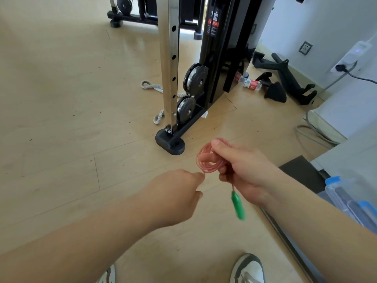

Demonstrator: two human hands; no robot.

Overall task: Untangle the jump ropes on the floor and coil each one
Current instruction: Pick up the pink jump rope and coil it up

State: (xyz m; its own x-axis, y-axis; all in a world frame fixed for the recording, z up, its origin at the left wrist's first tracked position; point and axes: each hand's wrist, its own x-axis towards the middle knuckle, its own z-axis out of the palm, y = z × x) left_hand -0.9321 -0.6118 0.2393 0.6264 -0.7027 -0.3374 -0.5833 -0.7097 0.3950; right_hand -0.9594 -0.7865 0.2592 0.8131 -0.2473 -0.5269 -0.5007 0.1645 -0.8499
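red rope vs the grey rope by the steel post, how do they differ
1. The red rope is thin and wound into a small coil; the grey rope is thick, braided and lies loose.
2. The red rope is held off the floor in the right hand; the grey rope lies on the floor, passing behind the steel post.
3. A green handle dangles from the red rope; no handle shows on the grey rope.

Both are flexible ropes.

Single wide-angle head view, forward and downward, close above left hand (173, 193), right hand (244, 170) and floor (61, 99).
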